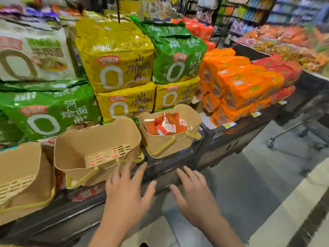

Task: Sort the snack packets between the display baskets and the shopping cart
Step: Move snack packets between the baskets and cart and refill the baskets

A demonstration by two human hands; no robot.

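Note:
Three tan plastic display baskets stand in a row on a dark shelf edge. The right basket (169, 139) holds several small orange and white snack packets (165, 125). The middle basket (99, 150) tilts toward me and looks empty inside. Only part of the left basket (21, 179) is in view. My left hand (126, 189) hovers with fingers spread just below the middle basket, holding nothing. My right hand (194, 193) is beside it, fingers straight, also empty, in front of the shelf edge below the right basket. No shopping cart basket is plainly visible.
Large yellow (115, 61) and green noodle multipacks (176, 56) are stacked behind the baskets. Orange packs (240, 86) are piled on the shelf to the right. A wheeled metal frame (292, 134) stands on the grey floor at right. More shelves fill the background.

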